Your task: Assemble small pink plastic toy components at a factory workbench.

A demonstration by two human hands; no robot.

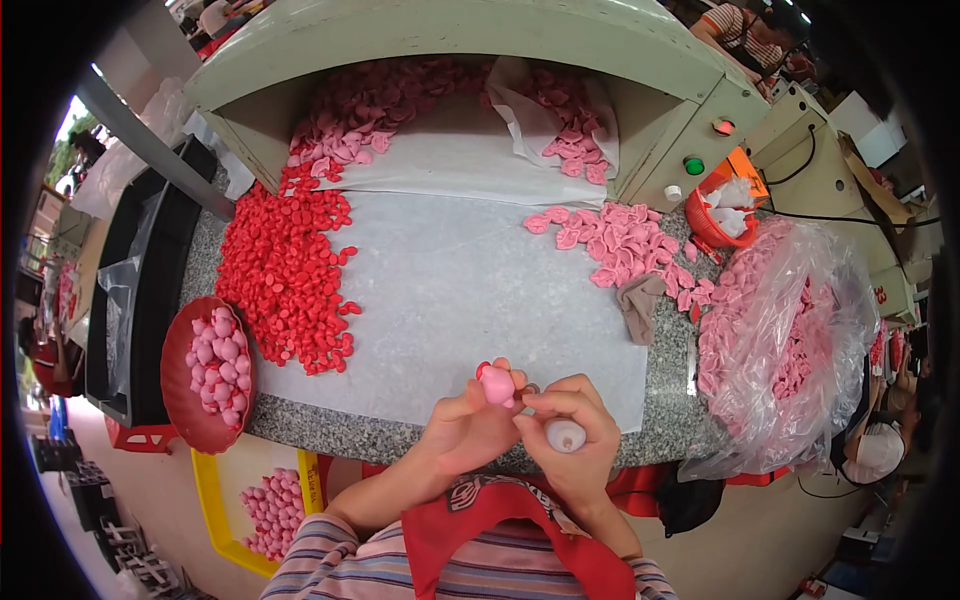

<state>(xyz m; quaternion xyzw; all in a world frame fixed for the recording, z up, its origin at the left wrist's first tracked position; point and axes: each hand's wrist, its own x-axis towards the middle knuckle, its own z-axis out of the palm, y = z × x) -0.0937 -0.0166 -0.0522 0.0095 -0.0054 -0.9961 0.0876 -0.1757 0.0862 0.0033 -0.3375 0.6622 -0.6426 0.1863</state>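
Note:
My left hand (462, 436) grips a small rounded pink toy part (497, 385) with a bit of red on its left side. Close beside it, my right hand (582, 425) is closed around a small white bottle (566, 436), whose round end faces up. The fingertips of both hands nearly meet at the pink part, and whatever is between them there is too small to make out. Beyond my hands lies a white sheet (440, 290), with a heap of small red pieces (285, 290) on its left and curved pink pieces (625, 245) on its right.
At left, a red scalloped bowl (178, 385) holds pink parts, above a yellow crate (212, 500). A black bin (150, 270) stands behind. The green machine housing (450, 40) spans the back. A red basket (715, 235), clear plastic bag (790, 340) and grey cloth (638, 305) are right.

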